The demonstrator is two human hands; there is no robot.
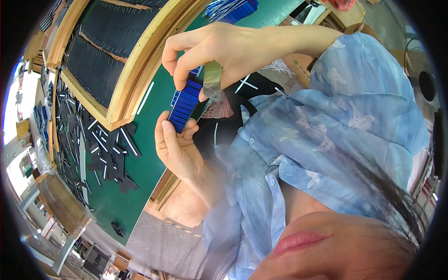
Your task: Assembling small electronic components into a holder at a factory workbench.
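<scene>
Both hands hold a slim blue piece (185, 103) made of narrow blue strips lined up side by side; I cannot tell its exact kind. At its lower end, my left hand (179, 151) pinches it between thumb and fingers. My right hand (228, 49) bends over the upper end, its fingertips closed on the piece. A small flat piece (213, 81), yellowish-green above and silvery below, sticks out under the right palm. Part of the blue piece is hidden behind the right fingers.
A wooden frame (119, 109) with dark panels and rows of thin pins lies on the green table (109, 205). Black pieces with white strips (105, 144) are scattered beside it. Blue pieces with thin silvery rods (233, 10) lie at the far edge. A pinkish patterned bundle (217, 108) sits near my lap.
</scene>
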